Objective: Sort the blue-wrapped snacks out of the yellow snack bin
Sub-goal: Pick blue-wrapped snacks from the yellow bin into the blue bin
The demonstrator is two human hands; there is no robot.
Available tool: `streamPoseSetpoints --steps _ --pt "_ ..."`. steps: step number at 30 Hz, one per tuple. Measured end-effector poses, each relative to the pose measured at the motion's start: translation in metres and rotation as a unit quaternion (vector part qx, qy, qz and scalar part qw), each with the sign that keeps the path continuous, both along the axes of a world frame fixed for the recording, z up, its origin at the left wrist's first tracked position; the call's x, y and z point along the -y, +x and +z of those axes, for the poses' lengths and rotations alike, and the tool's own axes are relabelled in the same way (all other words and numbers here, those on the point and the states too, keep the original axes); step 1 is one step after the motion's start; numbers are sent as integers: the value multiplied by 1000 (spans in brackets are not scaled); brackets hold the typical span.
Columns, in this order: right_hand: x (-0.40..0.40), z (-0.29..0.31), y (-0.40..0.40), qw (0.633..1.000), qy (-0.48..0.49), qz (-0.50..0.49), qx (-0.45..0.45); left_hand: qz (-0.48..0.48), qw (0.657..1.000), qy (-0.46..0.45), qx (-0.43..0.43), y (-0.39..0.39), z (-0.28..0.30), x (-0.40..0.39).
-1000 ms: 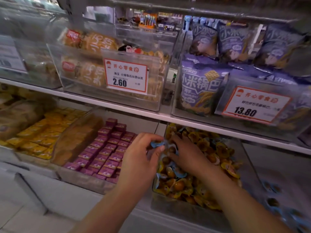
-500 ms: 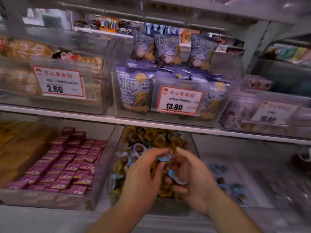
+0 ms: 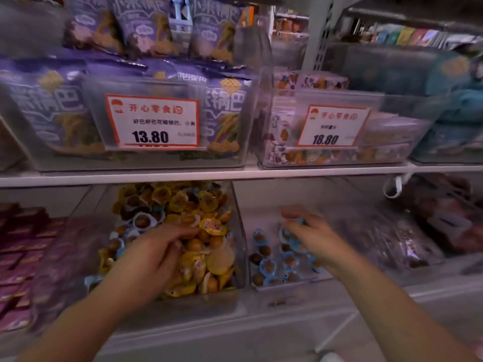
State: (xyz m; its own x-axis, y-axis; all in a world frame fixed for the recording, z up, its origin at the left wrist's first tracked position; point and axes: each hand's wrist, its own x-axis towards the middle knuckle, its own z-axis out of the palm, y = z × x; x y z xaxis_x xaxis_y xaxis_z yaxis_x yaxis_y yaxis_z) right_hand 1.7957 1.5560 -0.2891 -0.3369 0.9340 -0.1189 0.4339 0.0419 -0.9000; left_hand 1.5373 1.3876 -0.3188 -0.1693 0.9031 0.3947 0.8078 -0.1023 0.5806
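The clear bin (image 3: 240, 239) of yellow-wrapped snacks (image 3: 209, 226) sits in the middle of the lower shelf. A few blue-wrapped snacks (image 3: 142, 221) still lie among them at the left. My left hand (image 3: 151, 259) rests on the yellow pile, fingers stretched loosely to the right and nothing visibly held. To its right is a second clear bin (image 3: 283, 292) with several blue-wrapped snacks (image 3: 269, 265) on its floor. My right hand (image 3: 312, 237) hovers over this bin, fingers curled round a bunch of blue-wrapped snacks (image 3: 294, 227).
The upper shelf's white edge (image 3: 235, 175) runs just above both bins. It carries clear bins of purple bags with a 13.80 tag (image 3: 153, 121) and an 18.80 tag (image 3: 332, 126). Pink boxes (image 3: 15, 257) lie at left, dark packets (image 3: 431, 226) at right.
My right hand has moved right, out of the yellow bin and over the neighbouring bin, carrying blue snacks. The left hand has lowered onto the yellow pile. The view has swung right.
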Motion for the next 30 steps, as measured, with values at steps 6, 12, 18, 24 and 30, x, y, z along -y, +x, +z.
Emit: streamPoseSetpoints --steps 6,12,18,24,30 --pt "-19 -6 -8 1000 0 5 -29 -10 1000 4 -29 -8 -4 11" --pt "4 9 -42 976 159 1 -151 85 984 31 -156 -50 19 47" --pt "71 2 -109 899 368 238 -18 175 964 -81 -185 -83 22 85" --pt "90 -14 -174 832 360 398 144 211 952 -84 -203 -75 8 83" --pt "89 -32 -227 769 438 392 252 189 969 -60 -149 -80 1 79"
